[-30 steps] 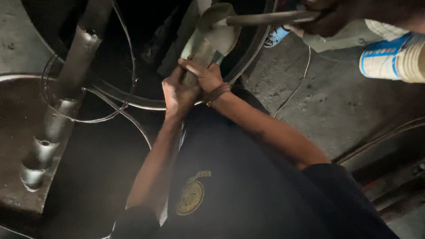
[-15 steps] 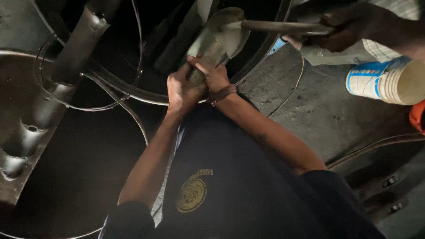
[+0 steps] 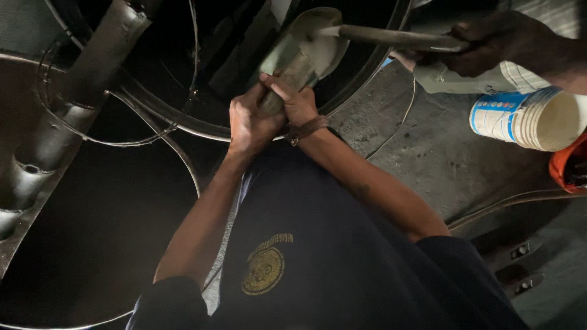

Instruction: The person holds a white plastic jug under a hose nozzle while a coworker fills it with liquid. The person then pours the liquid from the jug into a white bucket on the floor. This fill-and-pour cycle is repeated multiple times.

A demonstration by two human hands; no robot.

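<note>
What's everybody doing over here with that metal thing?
A person in a dark shirt grips a pale, scoop-shaped metal part with both hands, the left hand and right hand wrapped close together around its lower end. A co-worker's hand at the upper right holds a long metal rod whose tip meets the top of that part. It sits over a large dark round metal rim. A white plastic bucket with blue print lies on its side on the concrete floor.

A single head-worn camera is looking steeply down over the wearer's own chest and forearms, sitting close above both hands (image 3: 269, 113). It is facing forward toward the far dark metal ring (image 3: 367, 67), with concrete floor (image 3: 440, 159) filling the right.
</note>
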